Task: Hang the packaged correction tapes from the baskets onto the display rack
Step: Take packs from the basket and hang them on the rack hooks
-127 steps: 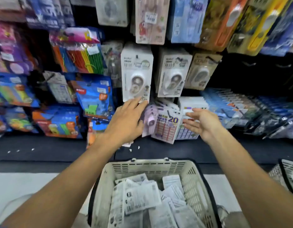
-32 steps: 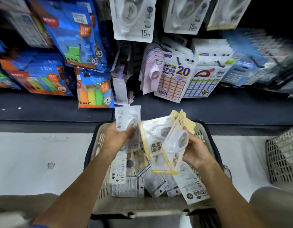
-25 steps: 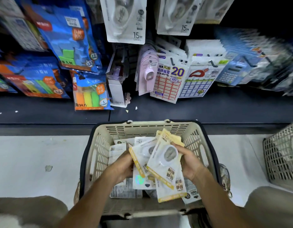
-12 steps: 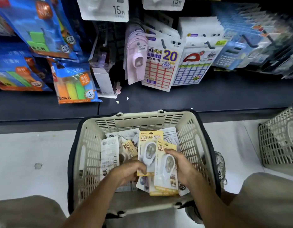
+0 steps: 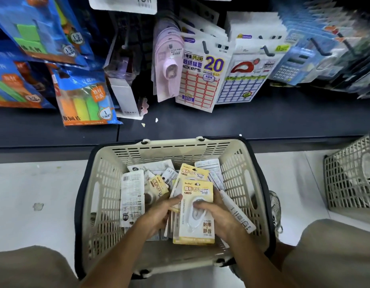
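Head view: right hand (image 5: 216,215) pinches yellow correction-tape packs (image 5: 196,213), long axis toward the rack; left hand (image 5: 159,215) grips their edge over basket (image 5: 96,196).

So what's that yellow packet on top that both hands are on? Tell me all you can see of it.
The yellow packet is a flat card with a pale yellow border, a white centre and printed characters. A clear blister on its face holds a white oval correction tape. It lies face up, roughly upright in view, over the beige basket, atop more yellow packets. The right hand grips its right edge, thumb on the blister; the left hand touches its left edge.
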Tool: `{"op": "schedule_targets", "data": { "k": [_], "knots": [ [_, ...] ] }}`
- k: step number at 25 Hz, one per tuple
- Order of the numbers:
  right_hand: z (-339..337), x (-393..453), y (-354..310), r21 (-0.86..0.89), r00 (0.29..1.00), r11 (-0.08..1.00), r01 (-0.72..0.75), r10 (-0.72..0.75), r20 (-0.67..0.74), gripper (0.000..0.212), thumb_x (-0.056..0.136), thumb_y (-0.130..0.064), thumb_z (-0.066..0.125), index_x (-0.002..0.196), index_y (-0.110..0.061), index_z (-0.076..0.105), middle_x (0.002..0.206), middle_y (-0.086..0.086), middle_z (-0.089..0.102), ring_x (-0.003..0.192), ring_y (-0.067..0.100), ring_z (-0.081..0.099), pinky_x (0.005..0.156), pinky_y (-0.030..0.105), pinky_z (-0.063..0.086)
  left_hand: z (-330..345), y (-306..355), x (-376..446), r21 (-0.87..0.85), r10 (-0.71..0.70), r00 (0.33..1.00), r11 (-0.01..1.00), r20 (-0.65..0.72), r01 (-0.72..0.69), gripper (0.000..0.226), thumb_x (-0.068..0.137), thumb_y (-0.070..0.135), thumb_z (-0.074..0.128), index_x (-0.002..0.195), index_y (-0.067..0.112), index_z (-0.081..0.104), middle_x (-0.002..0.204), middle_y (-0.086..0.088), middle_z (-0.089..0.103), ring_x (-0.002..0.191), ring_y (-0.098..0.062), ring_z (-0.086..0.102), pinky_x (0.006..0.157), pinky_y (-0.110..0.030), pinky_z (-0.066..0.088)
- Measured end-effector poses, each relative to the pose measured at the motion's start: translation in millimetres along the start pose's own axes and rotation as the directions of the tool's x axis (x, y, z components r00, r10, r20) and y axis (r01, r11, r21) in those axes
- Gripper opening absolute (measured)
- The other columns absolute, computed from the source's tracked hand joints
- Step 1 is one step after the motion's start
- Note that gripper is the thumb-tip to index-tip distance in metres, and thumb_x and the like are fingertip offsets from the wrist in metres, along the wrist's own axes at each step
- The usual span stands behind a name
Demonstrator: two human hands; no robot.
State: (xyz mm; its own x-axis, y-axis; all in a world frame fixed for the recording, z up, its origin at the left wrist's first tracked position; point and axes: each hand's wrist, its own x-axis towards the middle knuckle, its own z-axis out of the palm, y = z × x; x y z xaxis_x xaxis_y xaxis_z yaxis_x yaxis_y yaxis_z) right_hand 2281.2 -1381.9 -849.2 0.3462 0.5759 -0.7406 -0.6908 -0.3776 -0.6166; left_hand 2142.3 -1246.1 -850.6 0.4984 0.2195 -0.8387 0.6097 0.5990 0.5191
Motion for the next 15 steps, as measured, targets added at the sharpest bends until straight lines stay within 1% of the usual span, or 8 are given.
{"op": "schedule_targets", "data": {
  "k": [2,4,6,8,10,12,14,15],
  "knots": [
    [-9.5,3.6,-1.2,0.125,0.999,0.992,-0.02,0.026,-0.048,0.063,0.079,0.006,0.074,0.13,-0.024,0.055,0.119,0.012,0.073,0.108,0.036,0.07,0.085,0.053,0.057,-6.3,-1.8,4.0,-0.064,-0.012,0.999,0.998,0.034,0.014,0.051,0.087,0.029,0.075,0.133,0.026,0.053,0.121,-0.004,0.075,0.111,-0.03,0.07,0.092,-0.051,0.055],
    [-14.4,3.9,-3.5,0.227,0.998,0.973,-0.03,0.04,-0.04,0.05,0.078,0.001,0.075,0.123,-0.017,0.063,0.121,0.016,0.072,0.104,0.034,0.072,0.076,0.048,0.059,-8.9,0.8,3.9,-0.093,-0.013,0.997,0.996,0.072,0.02,0.062,0.073,0.02,0.083,0.129,0.026,0.056,0.113,-0.005,0.077,0.101,-0.03,0.075,0.075,-0.047,0.06],
    [-12.6,2.9,-7.4,0.215,0.998,0.976,-0.016,0.028,-0.055,0.029,0.075,-0.007,0.079,0.103,-0.014,0.074,0.118,0.02,0.072,0.099,0.034,0.073,0.075,0.046,0.06,-5.6,5.9,1.3,-0.052,-0.002,0.995,0.999,0.104,0.008,0.066,0.064,0.025,0.086,0.126,0.024,0.063,0.112,-0.005,0.078,0.101,-0.028,0.075,0.074,-0.045,0.061],
    [-7.9,1.0,-17.4,0.222,0.992,0.975,0.013,0.015,-0.128,0.019,0.071,-0.013,0.084,0.085,-0.014,0.07,0.111,0.021,0.074,0.094,0.034,0.074,0.076,0.048,0.061,0.3,11.2,-1.2,-0.046,0.051,0.991,0.998,0.12,-0.046,0.066,0.06,0.031,0.091,0.121,0.023,0.069,0.112,-0.004,0.078,0.102,-0.026,0.075,0.079,-0.045,0.061],
    [-1.9,-6.6,-36.8,0.206,0.985,0.977,0.048,-0.013,-0.169,0.03,0.071,-0.02,0.086,0.086,-0.015,0.061,0.104,0.018,0.076,0.091,0.034,0.074,0.073,0.047,0.061,5.1,20.8,-8.0,-0.094,0.13,0.991,0.988,0.042,-0.126,0.055,0.067,0.023,0.09,0.119,0.018,0.07,0.107,-0.006,0.079,0.097,-0.027,0.076,0.08,-0.044,0.061],
    [7.7,-20.6,-61.2,0.134,0.988,0.987,0.094,-0.076,-0.132,0.034,0.073,-0.027,0.086,0.09,-0.015,0.06,0.104,0.017,0.077,0.089,0.031,0.074,0.071,0.042,0.061,5.5,35.7,-16.5,-0.106,0.185,0.98,0.976,-0.07,-0.192,0.045,0.077,0.012,0.085,0.119,0.016,0.069,0.103,-0.008,0.08,0.094,-0.03,0.077,0.082,-0.045,0.061],
    [17.9,-38.3,-81.2,0.09,0.982,0.981,0.171,-0.162,-0.102,0.034,0.068,-0.032,0.085,0.084,-0.017,0.06,0.097,0.012,0.078,0.082,0.025,0.074,0.065,0.037,0.059,6.3,50.9,-30.7,-0.167,0.221,0.972,0.958,-0.082,-0.232,0.045,0.075,0.005,0.083,0.117,0.017,0.069,0.102,-0.011,0.079,0.092,-0.033,0.076,0.077,-0.046,0.062],
    [23.5,-50.0,-89.2,0.074,0.973,0.973,0.217,-0.209,-0.099,0.032,0.068,-0.034,0.084,0.083,-0.018,0.06,0.094,0.01,0.078,0.079,0.022,0.073,0.064,0.036,0.059,8.3,56.6,-40.5,-0.22,0.245,0.968,0.943,-0.057,-0.251,0.052,0.068,0.004,0.086,0.116,0.016,0.069,0.102,-0.013,0.079,0.09,-0.034,0.076,0.074,-0.046,0.062]
  ]
}}
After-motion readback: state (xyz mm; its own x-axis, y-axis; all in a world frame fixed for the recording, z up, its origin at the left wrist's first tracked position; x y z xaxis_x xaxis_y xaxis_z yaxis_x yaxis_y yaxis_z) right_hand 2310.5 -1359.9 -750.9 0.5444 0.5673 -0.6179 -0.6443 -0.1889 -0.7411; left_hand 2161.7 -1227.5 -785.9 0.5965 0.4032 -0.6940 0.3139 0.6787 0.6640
